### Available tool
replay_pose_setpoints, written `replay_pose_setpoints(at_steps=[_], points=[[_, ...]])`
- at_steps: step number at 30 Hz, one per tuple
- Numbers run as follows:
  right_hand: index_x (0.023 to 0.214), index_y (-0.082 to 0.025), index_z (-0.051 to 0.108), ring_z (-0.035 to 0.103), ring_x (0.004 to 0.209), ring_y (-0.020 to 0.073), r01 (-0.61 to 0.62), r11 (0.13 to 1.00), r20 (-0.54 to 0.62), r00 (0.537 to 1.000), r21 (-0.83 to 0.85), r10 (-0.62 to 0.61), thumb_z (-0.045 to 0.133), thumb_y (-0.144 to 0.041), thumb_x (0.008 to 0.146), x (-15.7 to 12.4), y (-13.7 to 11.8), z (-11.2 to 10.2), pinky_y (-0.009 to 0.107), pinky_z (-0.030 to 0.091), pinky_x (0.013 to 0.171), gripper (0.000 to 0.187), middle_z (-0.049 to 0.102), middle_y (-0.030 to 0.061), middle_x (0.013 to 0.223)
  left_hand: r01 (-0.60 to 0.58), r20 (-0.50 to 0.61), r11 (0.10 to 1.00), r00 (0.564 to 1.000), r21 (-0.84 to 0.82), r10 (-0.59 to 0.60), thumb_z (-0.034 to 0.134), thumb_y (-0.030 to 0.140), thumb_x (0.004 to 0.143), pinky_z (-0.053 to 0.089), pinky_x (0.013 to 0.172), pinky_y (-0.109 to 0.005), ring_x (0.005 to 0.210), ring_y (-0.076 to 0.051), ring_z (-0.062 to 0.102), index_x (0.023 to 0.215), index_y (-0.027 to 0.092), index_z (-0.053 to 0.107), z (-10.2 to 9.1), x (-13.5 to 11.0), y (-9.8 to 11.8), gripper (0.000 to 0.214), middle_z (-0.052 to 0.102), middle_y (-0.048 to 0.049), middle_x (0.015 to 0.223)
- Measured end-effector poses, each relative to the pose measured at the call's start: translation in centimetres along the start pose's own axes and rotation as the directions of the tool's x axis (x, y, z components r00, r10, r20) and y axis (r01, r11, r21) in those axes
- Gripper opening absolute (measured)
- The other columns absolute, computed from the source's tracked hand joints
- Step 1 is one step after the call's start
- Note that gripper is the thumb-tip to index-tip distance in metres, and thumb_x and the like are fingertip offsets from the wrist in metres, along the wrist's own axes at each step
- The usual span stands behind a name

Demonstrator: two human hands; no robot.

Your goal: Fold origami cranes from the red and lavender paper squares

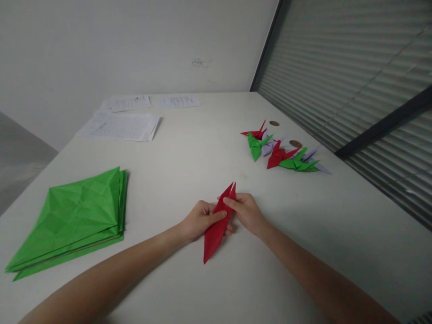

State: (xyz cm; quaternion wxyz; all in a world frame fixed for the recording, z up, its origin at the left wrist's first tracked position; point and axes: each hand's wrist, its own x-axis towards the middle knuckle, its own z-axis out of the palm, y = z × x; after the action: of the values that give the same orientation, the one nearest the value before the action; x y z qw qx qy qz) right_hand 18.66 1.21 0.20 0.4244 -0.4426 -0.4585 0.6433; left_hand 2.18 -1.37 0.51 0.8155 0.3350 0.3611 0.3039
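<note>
A red sheet of origami paper (213, 238), folded into a long narrow diamond, is held between both hands above the front middle of the table. Its upper end is split into two slim points, and the lower end tapers to one tip. My left hand (202, 219) grips its left side, thumb lying across the front. On the upper right edge, my right hand (248, 211) pinches the paper near the split, thumb in front. Most of the other fingers are hidden behind the paper.
Creased green paper sheets (81, 207) lie stacked at the left. Several folded cranes in red, green (256, 146) and pale purple sit at the right, near two round table inserts (295, 143). Printed papers (124, 126) lie at the back left. Window blinds (354, 67) border the right side.
</note>
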Motion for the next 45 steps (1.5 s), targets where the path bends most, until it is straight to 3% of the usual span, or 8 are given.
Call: replay_pose_setpoints(at_steps=[4, 10, 19, 31, 35, 41, 45], points=[[0.058, -0.013, 0.068, 0.050, 0.049, 0.0118, -0.026, 0.993, -0.003, 1.000, -0.112, 0.026, 0.076, -0.050, 0.069, -0.6, 0.2, 0.3, 0.026, 0.036, 0.049, 0.039, 0.063, 0.0027, 0.054, 0.002, 0.024, 0.999, 1.000, 0.037, -0.003, 0.080, 0.051, 0.068, 0.057, 0.063, -0.028, 0.061, -0.018, 0.071, 0.076, 0.007, 0.068, -0.1, 0.0, -0.1, 0.046, 0.074, -0.0126, 0.072], [0.057, -0.013, 0.070, 0.053, 0.051, 0.0129, -0.025, 0.986, -0.062, 0.998, -0.165, 0.015, 0.079, -0.049, 0.064, -0.3, -0.4, 0.1, 0.026, 0.040, 0.051, 0.038, 0.064, 0.0037, 0.054, 0.009, 0.022, 1.000, 1.000, 0.016, -0.010, 0.082, 0.047, 0.067, 0.057, 0.068, -0.027, 0.066, -0.017, 0.072, 0.083, 0.008, 0.069, -0.1, 0.1, -0.1, 0.043, 0.075, -0.0114, 0.075], [0.060, -0.014, 0.068, 0.048, 0.043, 0.0099, -0.021, 0.997, 0.030, 0.999, -0.072, 0.023, 0.080, -0.046, 0.064, -0.6, -0.6, 0.5, 0.023, 0.035, 0.039, 0.034, 0.061, 0.0019, 0.053, -0.038, -0.028, 0.998, 0.999, 0.049, 0.039, 0.083, 0.049, 0.066, 0.057, 0.069, -0.029, 0.067, -0.018, 0.072, 0.082, 0.008, 0.072, 0.2, 0.0, 0.3, 0.046, 0.075, -0.0122, 0.077], [0.061, -0.014, 0.068, 0.048, 0.041, 0.0101, -0.035, 0.997, 0.027, 0.999, -0.069, 0.037, 0.079, -0.046, 0.067, -0.6, -0.4, 0.4, 0.023, 0.034, 0.036, 0.035, 0.061, 0.0020, 0.052, -0.050, 0.033, 0.998, 0.998, 0.028, 0.049, 0.077, 0.056, 0.071, 0.057, 0.070, -0.031, 0.065, -0.020, 0.072, 0.080, 0.006, 0.071, 0.0, 0.1, 0.0, 0.051, 0.074, -0.0136, 0.072], [0.061, -0.016, 0.064, 0.046, 0.038, 0.0098, -0.017, 0.999, 0.004, 1.000, -0.047, 0.017, 0.076, -0.050, 0.070, -0.5, 0.0, 0.6, 0.023, 0.032, 0.034, 0.037, 0.057, -0.0003, 0.048, -0.089, -0.020, 0.996, 0.996, -0.003, 0.089, 0.078, 0.056, 0.069, 0.055, 0.066, -0.029, 0.063, -0.019, 0.070, 0.078, 0.006, 0.071, 0.0, 0.2, 0.1, 0.052, 0.073, -0.0134, 0.071], [0.057, -0.020, 0.054, 0.045, 0.041, 0.0106, 0.019, 0.998, 0.030, 0.999, -0.068, -0.017, 0.075, -0.050, 0.070, -0.4, -0.2, 0.5, 0.025, 0.035, 0.039, 0.039, 0.056, -0.0029, 0.049, -0.107, -0.050, 0.991, 0.993, 0.080, 0.111, 0.075, 0.060, 0.070, 0.052, 0.060, -0.028, 0.059, -0.018, 0.067, 0.075, 0.006, 0.072, -0.1, 0.4, 0.2, 0.055, 0.072, -0.0130, 0.069], [0.056, -0.020, 0.055, 0.050, 0.052, 0.0124, 0.073, 0.990, 0.026, 0.997, -0.121, -0.070, 0.076, -0.054, 0.067, 0.0, -0.4, 0.1, 0.027, 0.041, 0.052, 0.041, 0.060, -0.0013, 0.056, -0.164, -0.126, 0.951, 0.971, 0.262, 0.203, 0.073, 0.059, 0.072, 0.046, 0.054, -0.024, 0.055, -0.014, 0.061, 0.074, 0.007, 0.072, -0.4, 0.4, 1.0, 0.052, 0.070, -0.0095, 0.067]])
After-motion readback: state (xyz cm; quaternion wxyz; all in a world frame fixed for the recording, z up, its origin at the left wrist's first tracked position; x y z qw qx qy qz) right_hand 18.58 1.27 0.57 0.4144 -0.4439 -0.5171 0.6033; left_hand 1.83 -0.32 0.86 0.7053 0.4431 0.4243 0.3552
